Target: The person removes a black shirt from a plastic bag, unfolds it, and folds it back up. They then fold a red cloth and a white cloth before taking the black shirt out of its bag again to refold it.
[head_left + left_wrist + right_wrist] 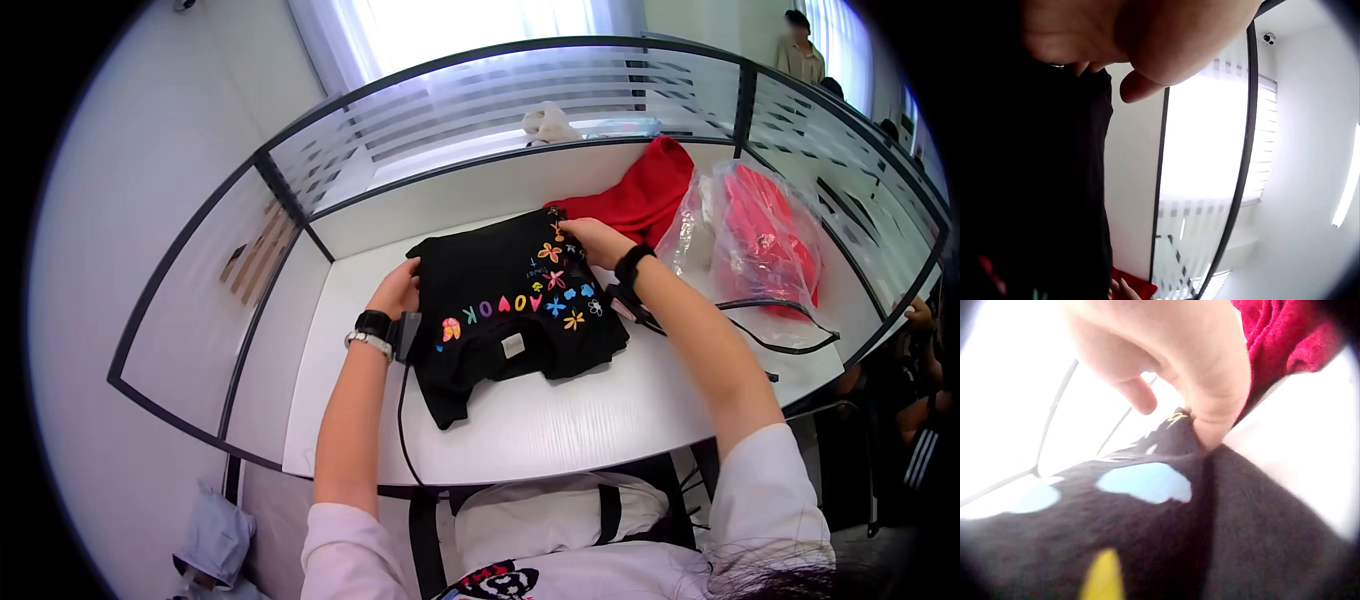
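Black shirt (510,310) lies on white desk (600,420) — glass partitions (450,110) around.

My head camera sits high and looks forward and down over the white table (560,420). From a moderate distance it takes in both forearms, the black shirt (510,310) and the glass partition (480,110) behind. My left wrist camera sits right under the left hand (1135,37), so close that the shirt is a dark mass over its left half, and it faces up towards the bright window (1204,144). My right wrist camera hugs the right hand (1172,362) and looks along the fabric towards the red garment (1285,337). All three views share the shirt and a bit of that red garment.
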Demonstrator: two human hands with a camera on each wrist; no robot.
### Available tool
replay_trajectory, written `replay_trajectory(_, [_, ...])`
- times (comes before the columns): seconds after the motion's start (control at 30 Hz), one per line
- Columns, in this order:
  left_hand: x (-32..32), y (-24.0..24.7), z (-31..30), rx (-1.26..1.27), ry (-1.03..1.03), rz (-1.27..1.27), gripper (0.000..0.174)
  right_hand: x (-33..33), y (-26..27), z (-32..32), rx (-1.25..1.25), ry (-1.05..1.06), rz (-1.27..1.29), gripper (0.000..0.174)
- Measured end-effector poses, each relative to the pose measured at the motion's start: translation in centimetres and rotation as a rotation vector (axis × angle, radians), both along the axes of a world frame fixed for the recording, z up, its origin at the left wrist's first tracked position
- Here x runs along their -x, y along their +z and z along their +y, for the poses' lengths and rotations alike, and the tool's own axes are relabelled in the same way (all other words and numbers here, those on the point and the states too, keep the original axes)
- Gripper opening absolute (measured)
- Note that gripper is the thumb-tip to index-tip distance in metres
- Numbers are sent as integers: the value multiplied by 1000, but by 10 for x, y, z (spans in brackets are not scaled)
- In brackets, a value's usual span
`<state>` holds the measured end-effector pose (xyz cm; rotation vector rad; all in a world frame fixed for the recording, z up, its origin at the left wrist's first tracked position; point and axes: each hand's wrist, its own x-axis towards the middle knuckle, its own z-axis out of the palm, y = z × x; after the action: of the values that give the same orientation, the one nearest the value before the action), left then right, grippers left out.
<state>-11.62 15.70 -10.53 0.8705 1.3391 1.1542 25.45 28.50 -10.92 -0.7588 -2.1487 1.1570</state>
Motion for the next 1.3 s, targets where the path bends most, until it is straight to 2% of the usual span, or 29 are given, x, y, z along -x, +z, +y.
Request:
replay_trajectory(0.03, [-1, 2, -16, -17, -17, -13, 52, 3, 8, -17, 598, -76, 172, 39])
replay_trajectory(0.07, [-8, 3, -38, -17, -6, -13, 52, -2, 5, -29, 641, -131, 82, 42])
replay_trajectory(0.1, [-18, 6, -60, 14, -91, 3, 52, -10, 1, -39, 692, -189, -12, 46])
replay_trajectory(0.13, [-29, 9, -81, 44, -179, 20, 53, -20, 6, -59, 621, -165, -108, 51])
replay_trajectory(0.17, [-39, 13, -98, 56, -123, 22, 49, -28, 16, -78, 541, -142, -197, 56])
replay_trajectory(0.23, [-34, 5, -114, 56, -185, 62, 45, -30, 34, -104, 452, -198, -419, 55])
replay_trajectory(0.27, [-37, 8, -122, 52, -182, 59, 45, -31, 34, -112, 341, -200, -420, 51])
replay_trajectory(0.3, [-47, 14, -134, -10, -164, 174, 44, -34, 32, -120, 224, -200, -420, 49])
replay_trajectory(0.33, [-55, 21, -142, -68, -145, 290, 44, -32, 20, -112, 238, -218, -312, 45])
replay_trajectory(0.37, [-60, 26, -146, -75, -140, 291, 44, -28, 15, -117, 169, -322, -201, 43])
replay_trajectory(0.43, [-69, 29, -152, -189, 39, 477, 44, -29, 11, -117, 88, -344, -225, 44])
replay_trajectory(0.5, [-72, 17, -160, -239, 35, 592, 45, -29, 12, -128, 32, -342, -251, 49])
replay_trajectory(0.53, [-73, 12, -168, -172, 16, 567, 47, -32, 14, -132, 99, -355, -309, 58])
replay_trajectory(0.57, [-86, 24, -182, -105, -5, 543, 48, -35, 16, -141, 162, -350, -247, 65])
replay_trajectory(0.6, [-96, 36, -196, 19, 24, 543, 52, -37, 23, -152, 148, -364, -268, 64])
replay_trajectory(0.63, [-95, 31, -200, 18, 25, 543, 52, -38, 26, -162, 135, -377, -288, 63])
replay_trajectory(0.67, [-92, 25, -205, -11, -33, 417, 52, -41, 23, -166, 137, -377, -291, 63])
replay_trajectory(0.73, [-85, 16, -208, -85, -84, 231, 53, -51, 17, -168, 348, -181, -114, 59])
replay_trajectory(0.77, [-84, 22, -207, -86, -90, 231, 53, -52, 16, -161, 348, -187, -113, 59])
replay_trajectory(0.83, [-88, 33, -213, -117, 3, 472, 55, -58, 9, -148, 435, -230, 134, 59])
replay_trajectory(0.87, [-91, 35, -215, -76, -21, 548, 61, -65, 12, -145, 281, -214, 30, 59])
replay_trajectory(0.9, [-82, 26, -211, 9, -108, 650, 70, -70, 8, -143, 280, -215, 29, 59])
replay_trajectory(0.97, [-83, 28, -213, 35, -71, 527, 78, -71, 5, -142, 53, -254, -327, 57])
replay_trajectory(1.0, [-82, 27, -211, 32, -41, 433, 80, -70, 9, -149, 120, -283, -296, 56])
replay_trajectory(1.03, [-84, 29, -209, 23, 14, 351, 66, -72, 8, -147, 118, -280, -297, 56])
replay_trajectory(1.1, [-68, 21, -194, 5, 13, 129, 47, -75, 7, -146, 288, -205, -226, 57])
replay_trajectory(1.17, [-57, 18, -178, 11, -18, -105, 36, -76, 11, -145, 313, -187, -266, 55])
replay_trajectory(1.3, [-16, -9, -116, 29, -61, -319, 39, -68, 10, -140, 314, -196, -265, 51])
